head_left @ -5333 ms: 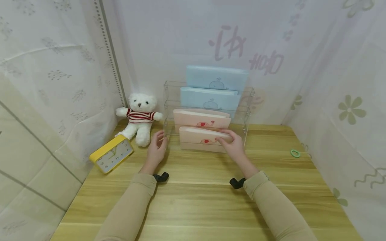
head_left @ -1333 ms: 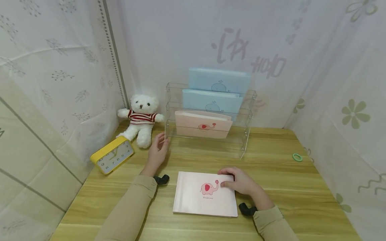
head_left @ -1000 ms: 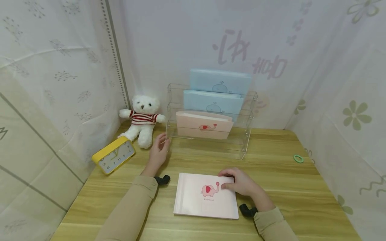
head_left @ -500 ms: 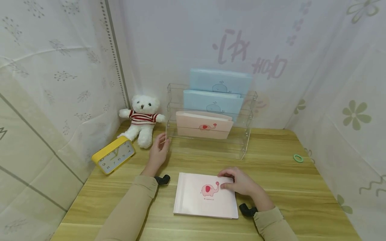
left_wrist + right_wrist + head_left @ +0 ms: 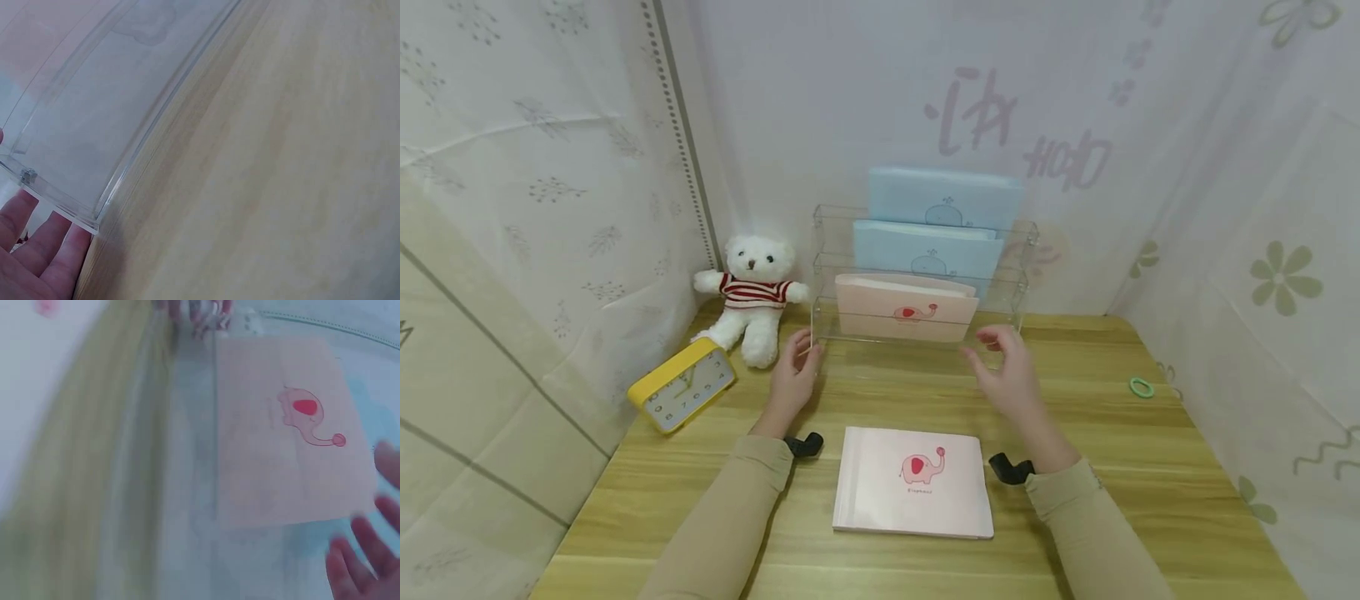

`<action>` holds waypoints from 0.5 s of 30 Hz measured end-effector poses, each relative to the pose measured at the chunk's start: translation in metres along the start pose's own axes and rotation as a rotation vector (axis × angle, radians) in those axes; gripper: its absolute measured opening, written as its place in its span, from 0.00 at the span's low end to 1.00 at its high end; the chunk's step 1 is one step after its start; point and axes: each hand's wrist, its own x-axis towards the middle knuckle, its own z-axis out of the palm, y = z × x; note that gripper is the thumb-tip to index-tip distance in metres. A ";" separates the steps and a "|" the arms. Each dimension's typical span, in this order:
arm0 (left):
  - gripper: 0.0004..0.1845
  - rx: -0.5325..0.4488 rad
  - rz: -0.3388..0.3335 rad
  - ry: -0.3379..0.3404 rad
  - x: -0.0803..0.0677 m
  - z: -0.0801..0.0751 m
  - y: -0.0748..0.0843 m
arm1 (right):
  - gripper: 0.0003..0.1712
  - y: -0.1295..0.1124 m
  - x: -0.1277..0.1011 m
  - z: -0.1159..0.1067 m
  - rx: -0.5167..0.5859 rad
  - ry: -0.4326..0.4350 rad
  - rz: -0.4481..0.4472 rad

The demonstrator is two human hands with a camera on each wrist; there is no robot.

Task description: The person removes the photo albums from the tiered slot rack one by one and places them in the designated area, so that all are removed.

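Observation:
My left hand (image 5: 793,379) grips the left side panel of a clear acrylic rack (image 5: 917,354); in the left wrist view its fingers (image 5: 47,247) lie along the panel's outer face. My right hand (image 5: 1013,379), thumb and fingers apart, is in front of the rack's right side with nothing in it. Near it, a pink elephant-print notebook (image 5: 904,310) stands tilted in a lower tier; the right wrist view shows the fingers off its edge. A second pink elephant notebook (image 5: 913,483) lies flat on the table between my forearms.
Two blue whale-print notebooks, one in front (image 5: 925,250) and one behind (image 5: 943,196), stand in the upper tiers. Left of the rack sit a white teddy bear (image 5: 754,292) and a yellow clock (image 5: 683,385). A green ring (image 5: 1142,387) lies far right on the wooden table (image 5: 1097,433).
Earlier, my right hand drew the front pink notebook from the rack and laid it down. Since half a second ago it has let go and moved forward to the rack. The left hand stays put.

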 end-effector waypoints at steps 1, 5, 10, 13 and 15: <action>0.23 -0.002 0.002 0.003 0.000 0.001 0.000 | 0.22 -0.002 0.007 -0.001 -0.013 0.030 0.016; 0.23 -0.013 -0.004 0.000 0.001 0.002 -0.001 | 0.34 -0.006 0.032 -0.003 -0.060 0.041 0.108; 0.24 -0.058 -0.017 -0.035 0.000 0.000 0.001 | 0.43 -0.010 0.056 0.000 -0.024 -0.083 0.171; 0.24 -0.073 -0.022 -0.042 0.000 -0.002 0.002 | 0.42 -0.011 0.069 0.005 0.009 -0.138 0.166; 0.24 -0.068 -0.023 -0.040 -0.001 -0.002 0.004 | 0.41 -0.012 0.076 0.007 -0.009 -0.163 0.151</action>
